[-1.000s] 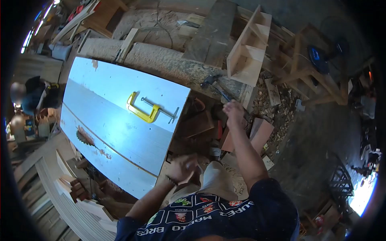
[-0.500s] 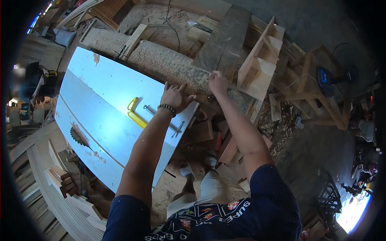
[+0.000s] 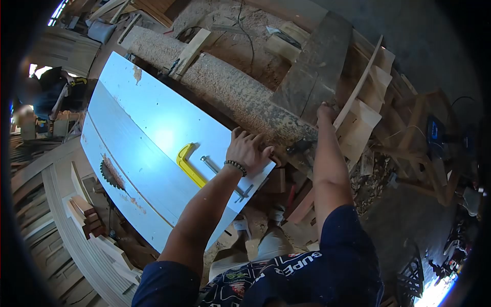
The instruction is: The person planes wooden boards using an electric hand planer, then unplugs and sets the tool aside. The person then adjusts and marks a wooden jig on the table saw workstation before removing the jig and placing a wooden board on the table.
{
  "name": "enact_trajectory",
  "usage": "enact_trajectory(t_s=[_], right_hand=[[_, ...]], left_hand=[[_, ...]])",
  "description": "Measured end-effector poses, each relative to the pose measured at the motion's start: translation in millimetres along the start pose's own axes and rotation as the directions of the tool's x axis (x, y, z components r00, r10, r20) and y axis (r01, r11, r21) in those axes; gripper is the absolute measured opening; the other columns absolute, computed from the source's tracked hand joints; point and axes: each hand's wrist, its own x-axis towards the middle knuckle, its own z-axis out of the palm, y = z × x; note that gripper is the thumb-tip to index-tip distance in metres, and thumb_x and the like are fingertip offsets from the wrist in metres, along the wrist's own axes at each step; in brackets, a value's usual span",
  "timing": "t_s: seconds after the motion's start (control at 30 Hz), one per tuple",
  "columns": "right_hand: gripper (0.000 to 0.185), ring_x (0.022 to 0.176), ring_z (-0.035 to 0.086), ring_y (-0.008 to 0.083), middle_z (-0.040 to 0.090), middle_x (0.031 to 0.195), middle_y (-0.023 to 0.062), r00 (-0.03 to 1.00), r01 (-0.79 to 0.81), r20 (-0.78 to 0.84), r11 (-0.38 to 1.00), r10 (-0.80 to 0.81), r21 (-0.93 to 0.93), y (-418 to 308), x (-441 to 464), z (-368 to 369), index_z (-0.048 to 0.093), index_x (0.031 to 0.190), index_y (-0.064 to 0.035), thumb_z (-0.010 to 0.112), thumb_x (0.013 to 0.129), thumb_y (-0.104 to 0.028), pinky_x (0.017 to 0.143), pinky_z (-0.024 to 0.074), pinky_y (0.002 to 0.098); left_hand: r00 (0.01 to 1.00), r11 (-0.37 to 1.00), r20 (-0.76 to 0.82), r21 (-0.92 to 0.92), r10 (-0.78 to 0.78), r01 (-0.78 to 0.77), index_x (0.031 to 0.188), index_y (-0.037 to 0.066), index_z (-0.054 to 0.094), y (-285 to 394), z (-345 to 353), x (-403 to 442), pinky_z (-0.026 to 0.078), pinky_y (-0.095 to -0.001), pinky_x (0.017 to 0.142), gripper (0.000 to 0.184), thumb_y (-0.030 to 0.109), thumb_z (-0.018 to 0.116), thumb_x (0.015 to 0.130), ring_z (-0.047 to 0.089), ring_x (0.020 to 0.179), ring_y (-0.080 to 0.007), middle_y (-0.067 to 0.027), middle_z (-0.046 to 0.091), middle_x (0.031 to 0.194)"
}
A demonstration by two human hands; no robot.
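My left hand (image 3: 247, 151), a beaded bracelet at its wrist, lies with spread fingers on the near right edge of the white saw table (image 3: 138, 110). Just left of that wrist a yellow C-clamp (image 3: 190, 166) with a metal screw rests on the tabletop, partly behind my forearm. A toothed circular saw blade (image 3: 110, 174) rises through the table's left part. My right hand (image 3: 325, 111) is closed beside the dark flat board (image 3: 314, 66); what its fingers hold, if anything, is hidden. Below it, a small black object (image 3: 299, 147) sits by my forearm.
A sawdust-covered beam (image 3: 220, 77) runs behind the saw table. At right stand a wooden box-like piece with dividers (image 3: 358, 123) and a wooden stand (image 3: 417, 123) bearing a blue-lit device. Another person (image 3: 56, 92) is at far left. Stacked timber (image 3: 84, 217) lies lower left.
My right hand has moved away to the right, to beside the dark board. My left hand stays at the table edge. The whole view has shifted, so the table appears further right.
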Motion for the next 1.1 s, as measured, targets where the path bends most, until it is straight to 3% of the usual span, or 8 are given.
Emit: enact_trajectory(t_s=[0.53, 0.6, 0.63, 0.7, 0.73, 0.87, 1.0, 1.1], right_hand=[[0.055, 0.117, 0.054, 0.0427, 0.054, 0.131, 0.0277, 0.908, 0.337, 0.157, 0.899, -0.389, 0.279, 13, -109, -117, 0.056, 0.125, 0.0064, 0.05, 0.098, -0.042, 0.094, 0.0449, 0.045], [0.052, 0.113, 0.058, 0.0388, 0.06, 0.123, 0.0266, 0.918, 0.338, 0.113, 0.898, -0.38, 0.281, 30, -155, -162, 0.059, 0.12, 0.0064, 0.052, 0.098, -0.04, 0.091, 0.0455, 0.0446], [0.052, 0.113, 0.058, 0.0388, 0.06, 0.123, 0.0266, 0.914, 0.354, 0.108, 0.897, -0.392, 0.266, 37, -150, -172, 0.059, 0.12, 0.0064, 0.052, 0.098, -0.04, 0.091, 0.0455, 0.0446], [0.05, 0.103, 0.063, 0.0313, 0.065, 0.111, 0.0226, 0.892, 0.452, 0.056, 0.888, -0.449, -0.084, 56, -141, -190, 0.061, 0.117, 0.0058, 0.056, 0.097, -0.039, 0.086, 0.0467, 0.0425], [0.05, 0.103, 0.063, 0.0313, 0.065, 0.111, 0.0226, 0.883, 0.469, 0.051, 0.879, -0.466, -0.09, 58, -146, -199, 0.061, 0.117, 0.0058, 0.056, 0.097, -0.039, 0.086, 0.0467, 0.0425], [0.053, 0.093, 0.063, 0.0252, 0.068, 0.104, 0.0177, 0.893, 0.442, 0.1, 0.897, -0.438, -0.017, 66, -184, -230, 0.062, 0.114, 0.0065, 0.061, 0.094, -0.042, 0.083, 0.0469, 0.0385], [0.048, 0.096, 0.064, 0.0209, 0.067, 0.108, 0.0122, 0.824, 0.408, 0.266, 0.85, -0.5, 0.333, 103, -169, -242, 0.062, 0.118, 0.0055, 0.064, 0.093, -0.036, 0.079, 0.0512, 0.0331], [0.049, 0.094, 0.064, 0.0189, 0.065, 0.11, 0.0115, 0.788, 0.469, 0.26, 0.818, -0.558, 0.334, 154, -180, -227, 0.058, 0.124, 0.0036, 0.063, 0.094, -0.034, 0.076, 0.054, 0.0321]], left_hand=[[0.967, 0.996, -0.243, -0.021, 0.074, -0.082, 0.11, 0.009, 0.066, -20, 26, 8, 0.032, -0.0439, 0.106, 0.036, 0.036, 0.048, 0.094, 0.063, 0.099, -0.0274, -0.0142, 0.071, 0.094], [0.954, 0.523, 0.078, -0.822, -0.289, 0.225, 0.122, 0.01, 0.061, -26, 29, 34, 0.032, -0.047, 0.106, 0.06, 0.06, 0.042, 0.094, 0.061, 0.104, -0.0293, -0.0153, 0.067, 0.111], [0.91, -0.123, 0.371, -0.928, -0.185, 0.353, 0.141, 0.006, 0.047, -3, 1, 37, 0.034, -0.0487, 0.106, 0.092, 0.079, 0.034, 0.086, 0.048, 0.124, -0.0345, -0.0194, 0.059, 0.127], [0.821, -0.413, 0.57, -0.741, 0.028, 0.529, 0.143, 0.004, 0.044, 12, -3, 51, 0.033, -0.0512, 0.106, 0.097, 0.079, 0.044, 0.082, 0.04, 0.13, -0.0397, -0.0219, 0.051, 0.135], [0.799, -0.109, 0.559, -0.829, -0.222, 0.549, 0.134, 0.002, 0.051, 31, 4, 52, 0.044, -0.0467, 0.097, 0.081, 0.067, 0.056, 0.085, 0.053, 0.118, -0.0344, -0.0195, 0.058, 0.126], [0.838, -0.204, 0.526, -0.813, 0.143, 0.545, 0.117, 0.003, 0.058, 61, -1, 28, 0.052, -0.0382, 0.072, 0.05, 0.046, 0.06, 0.092, 0.063, 0.087, -0.0223, -0.0057, 0.061, 0.101], [0.856, -0.267, 0.516, -0.826, -0.005, 0.496, 0.103, 0.001, 0.065, 95, -64, -10, 0.056, -0.0365, 0.07, 0.022, 0.019, 0.057, 0.095, 0.068, 0.081, -0.0225, -0.0069, 0.068, 0.094], [0.968, 0.42, 0.241, -0.888, 0.075, 0.189, 0.1, -0.007, 0.062, 108, -91, -46, 0.058, -0.0376, 0.07, 0.024, 0.015, 0.059, 0.091, 0.069, 0.088, -0.0263, -0.0138, 0.066, 0.096]])
